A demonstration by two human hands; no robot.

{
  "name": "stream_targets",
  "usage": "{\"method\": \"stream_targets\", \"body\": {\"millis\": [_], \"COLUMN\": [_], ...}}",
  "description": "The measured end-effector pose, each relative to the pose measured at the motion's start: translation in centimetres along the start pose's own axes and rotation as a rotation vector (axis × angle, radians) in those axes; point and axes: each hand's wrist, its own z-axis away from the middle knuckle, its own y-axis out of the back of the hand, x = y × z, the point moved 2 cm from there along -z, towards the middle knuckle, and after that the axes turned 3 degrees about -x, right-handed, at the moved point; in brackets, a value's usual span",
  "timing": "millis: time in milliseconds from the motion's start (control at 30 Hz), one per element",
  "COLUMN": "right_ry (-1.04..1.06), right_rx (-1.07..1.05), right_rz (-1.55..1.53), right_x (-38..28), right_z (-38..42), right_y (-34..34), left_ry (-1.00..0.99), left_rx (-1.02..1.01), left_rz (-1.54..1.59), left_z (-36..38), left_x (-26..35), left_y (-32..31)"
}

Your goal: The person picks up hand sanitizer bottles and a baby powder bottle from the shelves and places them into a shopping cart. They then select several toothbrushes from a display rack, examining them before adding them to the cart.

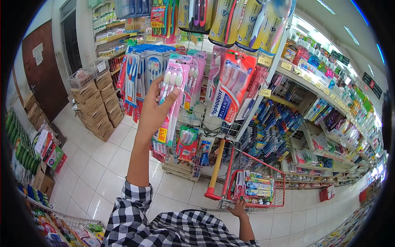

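My left hand (164, 96) is closed around a pink-and-white toothbrush pack (170, 78) with several brushes, its lower end marked "Buy 2 Get 1 Free". The pack is held upright in front of the hanging toothbrush display, beside similar pink packs (195, 78). Low on the right, my right hand (238, 210) has its fingers over the near rim of a red-edged shopping cart (284, 181). Inside the cart, close to those fingers, lies a red basket (233, 183) with several toothbrush packs (259, 189).
A large red Pepsodent pack (234, 86) hangs right of the held pack. Yellow Formula packs (224, 22) hang above. Stacked cardboard boxes (92, 103) stand on the tiled floor (107, 158) at left. Long stocked shelves (325, 94) run along the right. A display rack (78, 216) stands at lower left.
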Motion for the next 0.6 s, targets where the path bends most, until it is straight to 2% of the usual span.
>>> {"method": "stream_targets", "body": {"millis": [167, 300, 367, 567, 600], "right_ry": [-0.032, -0.013, 0.019, -0.008, -0.042], "right_rx": [-0.01, -0.022, 0.096, 0.08, 0.019], "right_rz": [-0.005, -0.003, -0.007, -0.069, -0.034], "right_x": [-0.5, -0.2, 0.7, 0.1, -0.4], "right_z": [0.4, 0.4, -0.2, 0.1, 0.4], "right_y": [0.4, 0.0, -1.1, -0.5, 0.1], "left_ry": [0.041, -0.026, -0.048, -0.199, -0.185], "left_rx": [0.026, 0.014, 0.01, 0.101, 0.094], "left_rz": [-0.058, 0.009, 0.006, -0.026, 0.038], "left_z": [0.1, -0.5, -1.1, -3.1, -3.4], "left_x": [-1.1, -2.4, -3.6, -6.8, -7.0], "left_y": [-0.3, -1.3, -1.7, -3.4, -3.8]}}
